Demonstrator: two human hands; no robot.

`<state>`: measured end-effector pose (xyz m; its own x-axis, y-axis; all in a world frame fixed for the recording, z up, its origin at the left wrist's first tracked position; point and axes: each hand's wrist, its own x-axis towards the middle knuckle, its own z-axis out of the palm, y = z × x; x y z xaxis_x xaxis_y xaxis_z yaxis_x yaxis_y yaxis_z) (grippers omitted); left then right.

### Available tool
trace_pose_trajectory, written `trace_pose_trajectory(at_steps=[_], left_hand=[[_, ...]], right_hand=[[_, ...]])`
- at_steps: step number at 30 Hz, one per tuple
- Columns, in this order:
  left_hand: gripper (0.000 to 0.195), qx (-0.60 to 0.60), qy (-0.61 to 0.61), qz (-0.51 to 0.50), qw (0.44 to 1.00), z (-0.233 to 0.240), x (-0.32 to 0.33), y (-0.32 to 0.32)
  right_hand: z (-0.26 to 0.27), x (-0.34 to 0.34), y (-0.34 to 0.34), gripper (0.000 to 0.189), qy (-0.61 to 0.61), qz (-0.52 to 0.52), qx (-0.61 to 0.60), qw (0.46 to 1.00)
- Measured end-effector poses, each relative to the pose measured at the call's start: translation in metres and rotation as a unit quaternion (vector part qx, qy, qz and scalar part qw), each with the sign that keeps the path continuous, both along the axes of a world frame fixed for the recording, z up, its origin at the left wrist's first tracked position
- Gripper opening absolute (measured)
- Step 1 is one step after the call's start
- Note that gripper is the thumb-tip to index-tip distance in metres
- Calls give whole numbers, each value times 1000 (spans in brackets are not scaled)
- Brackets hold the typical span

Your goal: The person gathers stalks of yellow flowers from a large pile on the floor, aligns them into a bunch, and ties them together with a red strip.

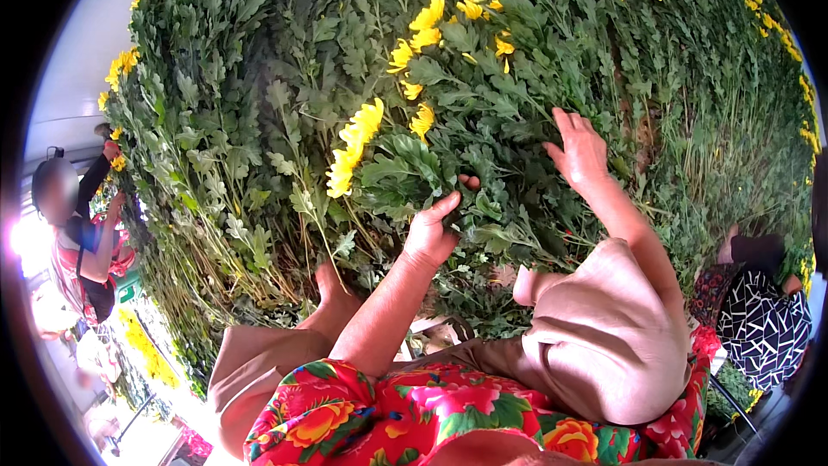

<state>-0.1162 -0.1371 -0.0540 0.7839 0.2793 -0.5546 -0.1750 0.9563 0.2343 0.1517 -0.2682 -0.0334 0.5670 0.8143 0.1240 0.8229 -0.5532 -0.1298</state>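
Note:
My left hand point(432, 226) is closed around a bunch of leafy chrysanthemum stems point(407, 171), thumb on top, in front of my body. A tight row of yellow chrysanthemum heads point(356, 145) fans out at the left end of this bunch. My right hand point(579, 149) is farther forward and to the right, over the green foliage, with thumb and fingers apart and nothing seen in its grip. Just ahead of it lie loose chrysanthemum stems point(511, 87), their yellow heads point(427, 19) pointing away to the upper left. Leaves hide the lower ends of the held stems.
A high, dense bank of chrysanthemum stems point(207, 110) rises around me, edged with yellow blooms point(123, 68). My bare foot point(333, 294) rests at its base. One person point(90, 239) stands at the far left; another in patterned clothing point(763, 330) is at the right.

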Motion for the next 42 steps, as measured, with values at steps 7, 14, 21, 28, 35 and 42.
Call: trace_pose_trajectory(at_steps=[7,14,21,28,35,42], left_hand=[[35,3,-17,-1,1000,-1,6,0],[38,27,-9,26,999,3,16,11],[40,4,8,57,998,18,29,16],[45,-8,68,50,996,11,22,8],[37,-5,77,22,997,7,21,10],[36,4,168,8,986,1,25,8]], right_hand=[[-1,17,-6,24,264,-15,113,958],[50,-12,-11,29,319,-35,107,941],[27,-72,-17,52,297,35,133,945],[38,-89,-19,60,264,111,63,956],[44,-78,-12,45,318,200,-30,926],[10,-7,-21,28,-8,-75,51,996]])
